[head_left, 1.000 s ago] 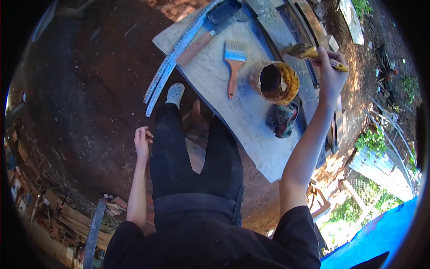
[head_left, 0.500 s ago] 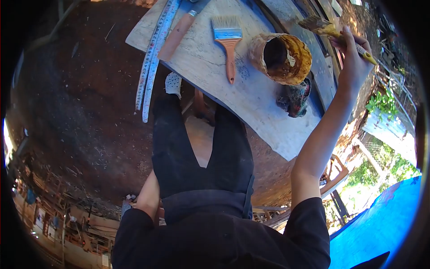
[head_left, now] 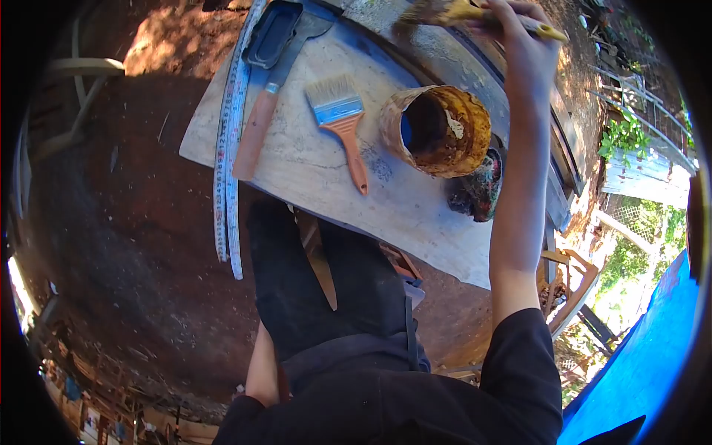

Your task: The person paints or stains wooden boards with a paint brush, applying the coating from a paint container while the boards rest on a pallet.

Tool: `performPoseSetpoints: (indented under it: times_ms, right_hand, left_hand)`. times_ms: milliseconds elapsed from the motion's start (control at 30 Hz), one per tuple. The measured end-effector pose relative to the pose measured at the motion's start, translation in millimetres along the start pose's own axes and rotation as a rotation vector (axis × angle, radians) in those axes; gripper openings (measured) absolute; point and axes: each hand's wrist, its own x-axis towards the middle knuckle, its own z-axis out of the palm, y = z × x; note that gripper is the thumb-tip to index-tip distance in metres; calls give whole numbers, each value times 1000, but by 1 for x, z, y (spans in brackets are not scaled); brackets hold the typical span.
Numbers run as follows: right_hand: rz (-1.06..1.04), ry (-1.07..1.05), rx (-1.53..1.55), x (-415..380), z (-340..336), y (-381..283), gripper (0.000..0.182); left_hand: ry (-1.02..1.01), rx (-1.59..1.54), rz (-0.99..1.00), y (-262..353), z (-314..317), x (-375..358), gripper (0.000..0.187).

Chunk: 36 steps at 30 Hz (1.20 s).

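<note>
My right hand [head_left: 519, 26] is closed around the yellow-smeared handle of a paintbrush [head_left: 456, 11], held at the far side of the board. Its dark bristles point left, over a grey, speckled surface at the top edge. Nearer me stands a can [head_left: 471, 137] crusted with yellow-brown coating, its mouth tilted toward me. A crumpled dark rag [head_left: 483, 189] lies beside the can, close to my right forearm. Left of the can rests a second paintbrush [head_left: 345, 126] with pale bristles and an orange wooden handle. My left forearm hangs by my leg, the hand hidden from view.
A wooden-handled scraper [head_left: 256, 133] lies on the pale board [head_left: 297, 159], with a dark tray [head_left: 273, 33] at its far end. Measuring tape strips [head_left: 226, 163] hang over the left edge. Brown ground [head_left: 133, 245] spreads to the left; a blue sheet [head_left: 645, 348] is at right.
The camera view has shifted, so the board and its tools sit lower in the picture. My right hand has moved farther out with the paintbrush, its bristles now over the grey surface.
</note>
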Motion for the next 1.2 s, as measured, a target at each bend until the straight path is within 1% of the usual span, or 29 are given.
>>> performPoseSetpoints:
  times_ms: [33, 100, 167, 200, 233, 300, 333, 400, 433, 500, 567, 633, 667, 700, 800, 967, 1100, 1167, 1200]
  right_hand:
    - [-15, 12, 4, 1, 7, -1, 16]
    - [131, 6, 211, 8, 19, -3, 16]
    - [142, -91, 300, 13, 26, 9, 16]
    - [148, -157, 314, 15, 28, 16, 15]
    - [56, -237, 269, 18, 26, 26, 16]
    - [24, -249, 171, 18, 23, 29, 17]
    - [12, -235, 172, 21, 14, 35, 17]
    - [-87, -240, -77, 30, -11, 44, 17]
    - [-97, -224, -80, 26, -24, 49, 17]
    - [-6, -193, 0, 13, -52, 51, 14]
    - [-2, -189, -16, -6, -89, 49, 16]
    - [56, -181, 36, -31, -124, 50, 24]
    - [88, -130, -19, -44, -143, 52, 25]
    - [73, -102, -16, -55, -161, 53, 25]
    - [200, -9, 13, -90, -214, 58, 25]
    - [216, 134, -20, -137, -291, 68, 25]
    - [289, 235, -35, -173, -347, 74, 20]
    - [266, 378, -35, -190, -372, 75, 16]
    - [297, 404, -59, -200, -386, 72, 16]
  left_hand:
    - [19, -2, 4, -2, 1, 3, 38]
    - [69, -13, 17, -5, 4, 14, 39]
    - [122, -27, 32, -3, 8, 27, 39]
    - [144, -34, 38, -4, 11, 31, 39]
    - [163, -39, 44, -6, 13, 35, 39]
    - [196, -45, 54, -13, 18, 40, 39]
    - [210, -46, 58, -19, 20, 40, 40]
    - [235, -53, 70, -21, 25, 44, 40]
    - [246, -57, 75, -24, 29, 43, 40]
    - [263, -62, 85, -33, 36, 40, 40]
    - [273, -60, 99, -41, 36, 32, 40]
    - [289, -58, 126, -44, 33, 31, 41]
    - [300, -60, 144, -41, 31, 32, 41]
    - [312, -63, 162, -37, 30, 34, 41]
    - [344, -67, 199, -30, 23, 31, 41]
    - [404, -69, 232, -25, 6, 24, 42]
    - [429, -75, 247, -23, -1, 31, 42]
    - [433, -80, 245, -20, -1, 36, 42]
    - [431, -81, 238, -21, 1, 35, 43]
